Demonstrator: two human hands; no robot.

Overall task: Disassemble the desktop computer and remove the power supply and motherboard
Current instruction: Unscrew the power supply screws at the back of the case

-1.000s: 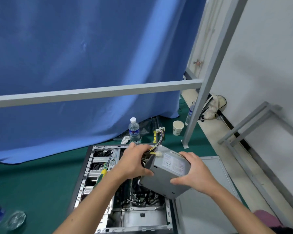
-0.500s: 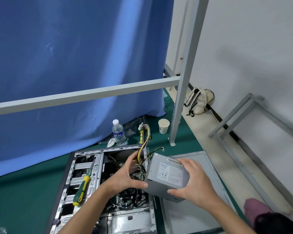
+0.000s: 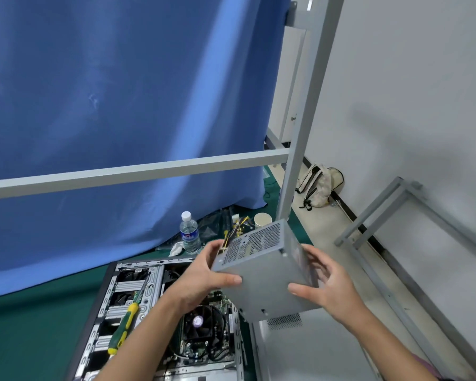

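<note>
Power supply (image 3: 261, 273) now tilted up, its label unreadable.

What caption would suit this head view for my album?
Both hands, left and right, hold the grey power supply above the opened computer case.

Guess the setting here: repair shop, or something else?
Probably a makeshift recording booth, not a shop: the open grey computer case lies on green floor matting, inside a grey metal frame hung with a blue cloth backdrop.
</note>
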